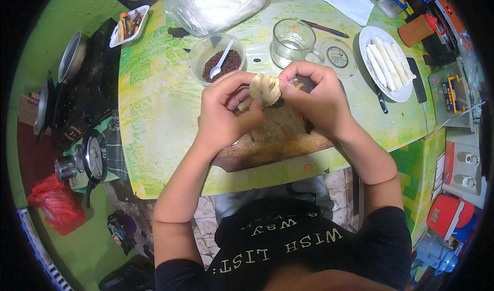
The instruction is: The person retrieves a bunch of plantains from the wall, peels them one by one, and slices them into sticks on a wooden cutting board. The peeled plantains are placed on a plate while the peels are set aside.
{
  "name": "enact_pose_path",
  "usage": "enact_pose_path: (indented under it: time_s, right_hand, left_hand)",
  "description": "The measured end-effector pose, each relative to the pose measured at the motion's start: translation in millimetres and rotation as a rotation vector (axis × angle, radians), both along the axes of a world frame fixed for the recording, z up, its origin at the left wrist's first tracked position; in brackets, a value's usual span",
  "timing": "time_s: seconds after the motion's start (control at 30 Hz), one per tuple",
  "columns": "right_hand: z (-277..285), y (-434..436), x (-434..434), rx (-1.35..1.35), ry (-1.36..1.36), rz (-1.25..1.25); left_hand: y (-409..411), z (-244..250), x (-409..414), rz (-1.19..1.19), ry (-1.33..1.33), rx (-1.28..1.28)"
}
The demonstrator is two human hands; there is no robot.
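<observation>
Both hands are raised over a worn wooden cutting board (pixel 270 136). My left hand (pixel 231 109) holds what looks like a partly peeled banana (pixel 243 105), mostly hidden by the fingers. A broad pale-yellow flap of peel (pixel 264 90) faces up between the hands. At that flap's right edge, my right hand (pixel 318 98) pinches with thumb and forefinger. Dark, blackened peel (pixel 305 84) shows behind the right fingers; what it belongs to is partly hidden. Just beyond the left hand stands a clear plastic tub (pixel 193 61) with chocolate sprinkles (pixel 227 63) and a white plastic spoon (pixel 220 61).
A glass mug (pixel 293 40) holds clear liquid beside a round lid (pixel 339 57). To the right, an oval plate (pixel 368 44) bears several white rolled wrappers (pixel 389 65), near a black-handled utensil (pixel 381 100) and a phone (pixel 417 80). A plastic bag (pixel 220 5) lies at the back.
</observation>
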State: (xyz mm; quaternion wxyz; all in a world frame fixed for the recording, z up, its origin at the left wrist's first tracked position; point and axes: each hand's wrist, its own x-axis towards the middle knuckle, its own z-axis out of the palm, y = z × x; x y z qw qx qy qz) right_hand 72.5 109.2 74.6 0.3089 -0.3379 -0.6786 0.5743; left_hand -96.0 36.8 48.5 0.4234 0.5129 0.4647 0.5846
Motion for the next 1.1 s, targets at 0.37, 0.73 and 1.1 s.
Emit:
enact_pose_path:
  time_s: [0.37,0.73,1.1]
  right_hand:
    - [-0.8,5.2,1.1,-0.284,0.088,0.092]
    - [5.0,6.2,3.9,-0.39,0.16,0.1]
    - [12.1,4.3,2.6,-0.153,-0.055,0.106]
  left_hand:
    - [0.0,7.8,0.7,0.009,-0.059,-0.086]
    - [-0.4,15.0,-8.9,-0.075,-0.33,-0.052]
    - [0.2,8.0,-8.6,-0.067,-0.042,0.077]
